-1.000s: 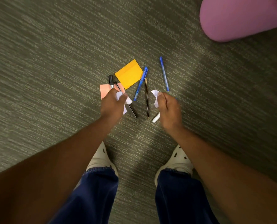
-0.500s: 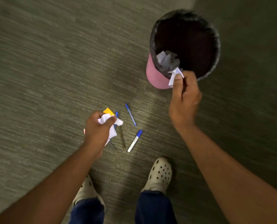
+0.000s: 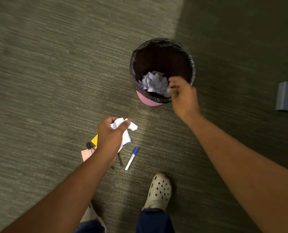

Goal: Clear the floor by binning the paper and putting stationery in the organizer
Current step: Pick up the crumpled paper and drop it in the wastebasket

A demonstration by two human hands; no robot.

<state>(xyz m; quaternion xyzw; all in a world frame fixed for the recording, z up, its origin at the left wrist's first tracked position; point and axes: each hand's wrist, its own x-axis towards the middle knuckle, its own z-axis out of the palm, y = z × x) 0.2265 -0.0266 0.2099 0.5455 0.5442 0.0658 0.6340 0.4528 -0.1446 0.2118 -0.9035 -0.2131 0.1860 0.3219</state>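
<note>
The left hand (image 3: 110, 137) curls its fingers (image 3: 125, 123) round a crumpled white paper (image 3: 124, 134), held above the grey-green carpet floor (image 3: 55, 81). The right hand (image 3: 183, 96) hangs over the near rim of the pink round bin with a black liner (image 3: 161, 47), its fingers loosely bent and blurred; whether they pinch anything I cannot tell. White paper scraps (image 3: 154, 82) lie inside the bin. Under the left hand lie a yellow sticky-note pad (image 3: 94, 140), a pink note (image 3: 85, 154), a black-capped pen (image 3: 89, 147), a thin dark pen (image 3: 120, 159) and a white marker with a blue cap (image 3: 131, 158).
</note>
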